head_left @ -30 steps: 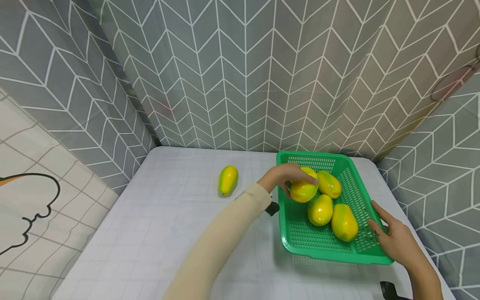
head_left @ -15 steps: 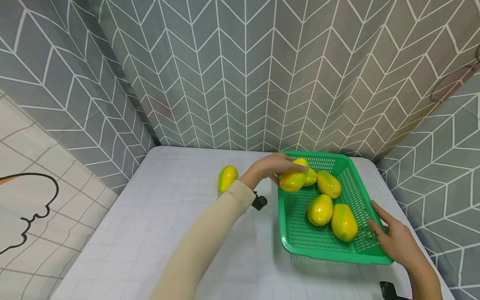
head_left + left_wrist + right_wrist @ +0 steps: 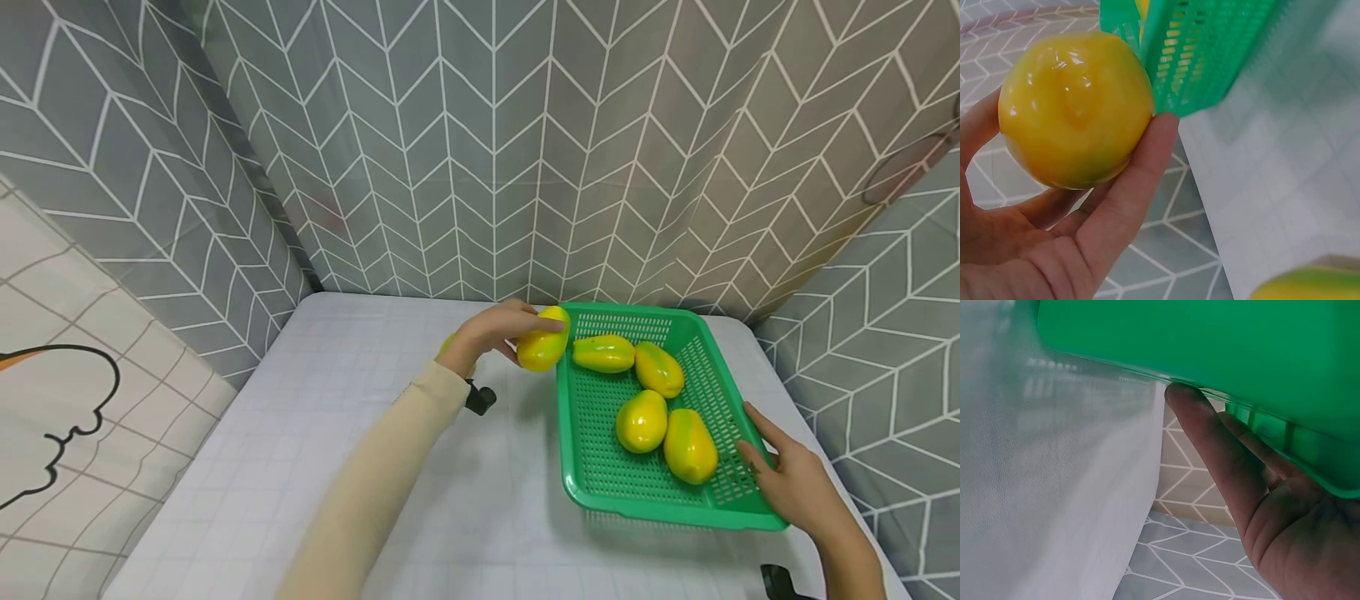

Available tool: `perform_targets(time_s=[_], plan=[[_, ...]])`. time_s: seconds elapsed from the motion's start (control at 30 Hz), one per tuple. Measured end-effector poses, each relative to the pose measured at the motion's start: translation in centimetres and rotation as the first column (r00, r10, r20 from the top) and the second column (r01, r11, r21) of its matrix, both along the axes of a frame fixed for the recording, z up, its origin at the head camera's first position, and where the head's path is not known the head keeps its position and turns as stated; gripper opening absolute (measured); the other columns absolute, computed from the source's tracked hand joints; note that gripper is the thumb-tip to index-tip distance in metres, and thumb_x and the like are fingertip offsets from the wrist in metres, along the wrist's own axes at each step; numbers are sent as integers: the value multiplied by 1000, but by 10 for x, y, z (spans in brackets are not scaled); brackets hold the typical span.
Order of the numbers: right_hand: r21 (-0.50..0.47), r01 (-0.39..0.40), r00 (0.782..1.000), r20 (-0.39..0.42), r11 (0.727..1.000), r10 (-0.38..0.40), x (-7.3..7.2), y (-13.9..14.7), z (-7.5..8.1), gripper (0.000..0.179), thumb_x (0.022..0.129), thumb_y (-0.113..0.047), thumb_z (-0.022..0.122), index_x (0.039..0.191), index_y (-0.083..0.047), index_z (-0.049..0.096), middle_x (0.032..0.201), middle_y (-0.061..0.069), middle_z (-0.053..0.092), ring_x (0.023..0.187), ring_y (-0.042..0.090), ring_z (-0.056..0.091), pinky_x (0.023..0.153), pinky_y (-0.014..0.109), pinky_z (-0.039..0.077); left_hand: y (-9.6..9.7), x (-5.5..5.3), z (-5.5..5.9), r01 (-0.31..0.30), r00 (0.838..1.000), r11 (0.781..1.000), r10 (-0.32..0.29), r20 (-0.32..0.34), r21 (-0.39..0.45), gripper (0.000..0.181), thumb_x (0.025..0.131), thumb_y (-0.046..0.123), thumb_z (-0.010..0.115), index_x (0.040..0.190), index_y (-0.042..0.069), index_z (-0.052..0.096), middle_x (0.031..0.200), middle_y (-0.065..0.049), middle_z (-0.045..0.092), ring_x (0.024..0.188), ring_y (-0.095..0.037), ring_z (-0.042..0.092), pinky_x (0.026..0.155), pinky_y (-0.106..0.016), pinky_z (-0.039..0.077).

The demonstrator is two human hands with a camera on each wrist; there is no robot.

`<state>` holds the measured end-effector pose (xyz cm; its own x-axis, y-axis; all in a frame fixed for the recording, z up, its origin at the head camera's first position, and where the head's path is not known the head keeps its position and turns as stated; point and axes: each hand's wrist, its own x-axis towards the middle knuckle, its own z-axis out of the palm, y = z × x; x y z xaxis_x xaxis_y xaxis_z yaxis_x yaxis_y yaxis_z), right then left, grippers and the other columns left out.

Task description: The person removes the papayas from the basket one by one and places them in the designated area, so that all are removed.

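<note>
My left hand (image 3: 487, 332) holds a glossy yellow-green papaya (image 3: 542, 346) just outside the left rim of a green plastic basket (image 3: 567, 467). The left wrist view shows the fruit's rounded end (image 3: 1075, 109) between thumb and fingers, with the basket wall (image 3: 1200, 69) right behind it. Several more papayas (image 3: 690, 446) lie inside the basket. My right hand (image 3: 795, 479) grips the basket's right side near the front corner. From the right wrist, a digit (image 3: 1210, 447) lies against the basket's edge and other fingers are partly hidden behind it.
Another papaya (image 3: 1310, 286) lies on the white-covered table (image 3: 300, 467), mostly hidden behind my left hand in the head view. Grey chevron-patterned curtains (image 3: 480, 167) close off the back and sides. The basket stands at the table's right side.
My left hand has moved left from over the basket, carrying the papaya past the left rim. A papaya it had covered now shows in the basket. The right hand has stayed put.
</note>
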<state>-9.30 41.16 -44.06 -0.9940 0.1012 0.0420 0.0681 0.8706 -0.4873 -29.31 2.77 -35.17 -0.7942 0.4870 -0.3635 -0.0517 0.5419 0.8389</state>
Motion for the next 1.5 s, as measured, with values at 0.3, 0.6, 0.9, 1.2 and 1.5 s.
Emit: perform_targets(time_s=[0.3,0.6,0.9,1.2,1.5], plan=[[-6,6,1000,4,1000,-6,0,0,0,63,112,-26,52,164,2,29,146,48,46,75,18,68,54,26,44,-34,-6,-6,-101,994,995,101,32,-13,64,95,54,72,135,5,63,133,-11,60,122,-30,62,91,-44,65],[-3,9,1000,1,1000,-9,-1,0,-1,63,112,-26,52,164,2,29,145,49,45,82,27,73,55,25,44,-68,-10,-17,-168,985,986,169,45,-20,69,96,53,72,144,6,59,131,-10,67,125,-32,62,95,-44,64],[-5,3,1000,2,1000,-3,-2,1,-1,63,112,-25,52,164,2,29,145,49,45,86,36,76,54,25,45,-104,-12,-20,-233,970,972,234,64,-21,70,99,51,69,150,6,54,144,-12,62,132,-35,60,103,-50,61],[4,-5,1000,8,1000,5,-3,1,0,63,112,-25,52,164,2,29,144,49,45,93,48,77,57,24,46,-138,-12,-25,-330,941,943,333,58,-49,78,98,52,69,157,6,45,152,-14,55,138,-37,55,109,-52,57],[-18,14,1000,19,1000,-14,-2,1,-2,63,112,-24,51,164,4,27,146,50,42,95,50,77,53,24,49,-154,-14,-34,-388,919,919,392,41,-69,82,99,53,66,161,6,40,157,-16,51,142,-37,51,111,-51,56]])
